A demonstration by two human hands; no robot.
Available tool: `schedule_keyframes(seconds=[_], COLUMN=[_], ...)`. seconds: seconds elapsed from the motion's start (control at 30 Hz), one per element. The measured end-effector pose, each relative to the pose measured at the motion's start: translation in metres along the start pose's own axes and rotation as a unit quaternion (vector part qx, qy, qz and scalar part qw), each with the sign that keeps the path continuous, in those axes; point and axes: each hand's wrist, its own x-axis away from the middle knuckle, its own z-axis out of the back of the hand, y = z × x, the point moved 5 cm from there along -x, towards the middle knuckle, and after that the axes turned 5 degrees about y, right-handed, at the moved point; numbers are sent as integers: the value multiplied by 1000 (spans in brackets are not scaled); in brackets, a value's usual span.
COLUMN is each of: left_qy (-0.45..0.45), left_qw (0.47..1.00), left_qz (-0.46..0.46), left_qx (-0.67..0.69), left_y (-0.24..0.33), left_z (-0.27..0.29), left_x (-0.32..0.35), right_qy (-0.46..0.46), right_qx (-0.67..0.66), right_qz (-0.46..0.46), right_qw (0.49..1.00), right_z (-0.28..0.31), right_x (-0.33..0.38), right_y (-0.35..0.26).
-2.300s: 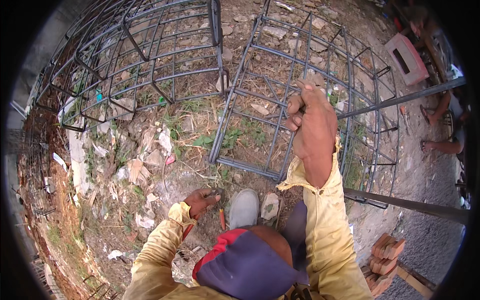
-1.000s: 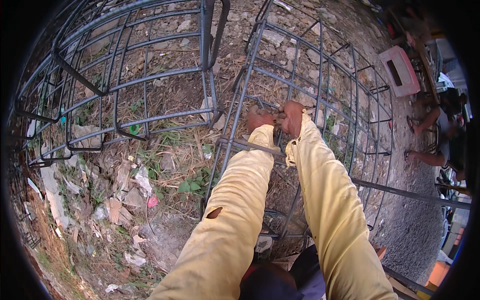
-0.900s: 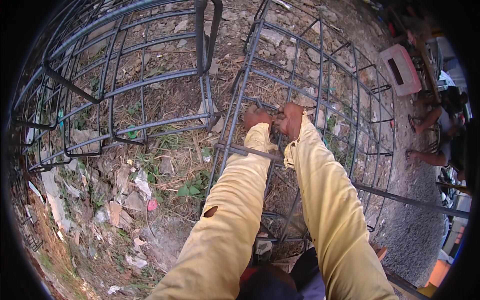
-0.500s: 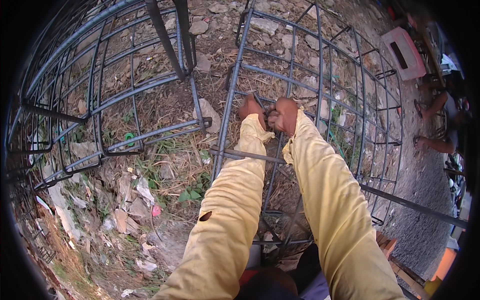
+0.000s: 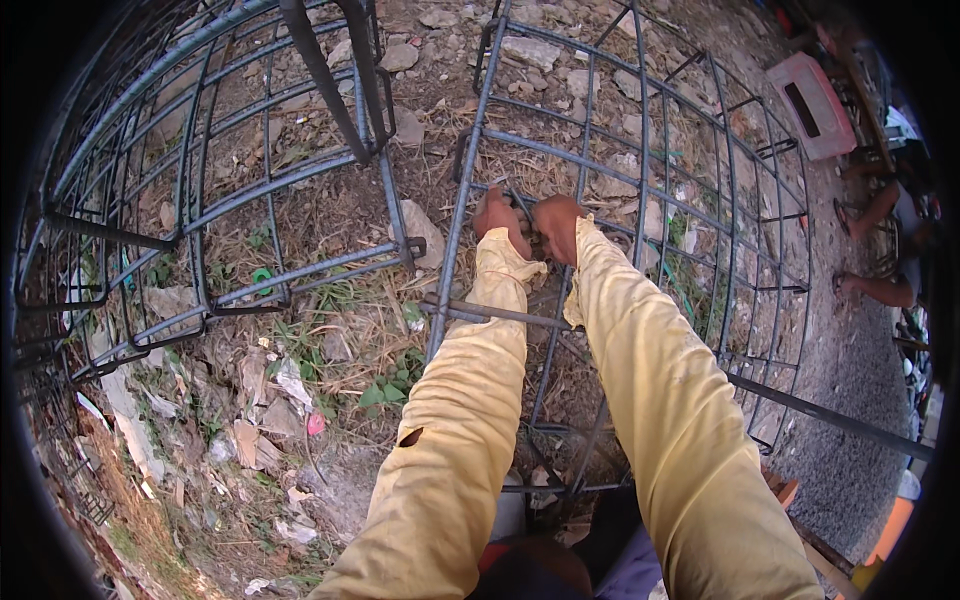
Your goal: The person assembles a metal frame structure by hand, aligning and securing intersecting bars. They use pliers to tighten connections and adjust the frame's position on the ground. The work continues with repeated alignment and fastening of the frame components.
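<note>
While both yellow sleeves (image 5: 465, 400) reach forward, the left hand (image 5: 500, 218) and right hand (image 5: 556, 226) are just beside each other, at the near left part of a steel bar cage (image 5: 641, 184) on the rubble. Their fingers look curled, but I can't tell what either grips. Another cage (image 5: 270, 188) stands left; a pinkish slotted block (image 5: 832, 112) sits far right.

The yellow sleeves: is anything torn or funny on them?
Yes, the left sleeve has a dark hole on its outer side, where cloth should be whole. The right sleeve has a ragged-looking cuff.
</note>
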Motion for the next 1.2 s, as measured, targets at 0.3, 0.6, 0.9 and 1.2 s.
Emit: schedule_keyframes(seconds=[0.3, 0.6, 0.9, 1.2], left_qy=[-51, 95, 36, -21], left_qw=[938, 931, 986, 980], left_qz=[-225, -78, -10, -98], left_qx=[-261, -342, -161, -170], left_y=[18, 34, 24, 9], left_z=[-19, -30, -39, -20], left_x=[39, 29, 25, 64], right_qy=[43, 67, 57, 1], right_qx=[-166, -190, -80, 48], right_qz=[-352, -327, -282, -142], right_qw=[920, 923, 954, 989], right_z=[-32, -23, -18, 11], right_x=[-10, -12, -17, 7], right_y=[28, 20, 12, 4])
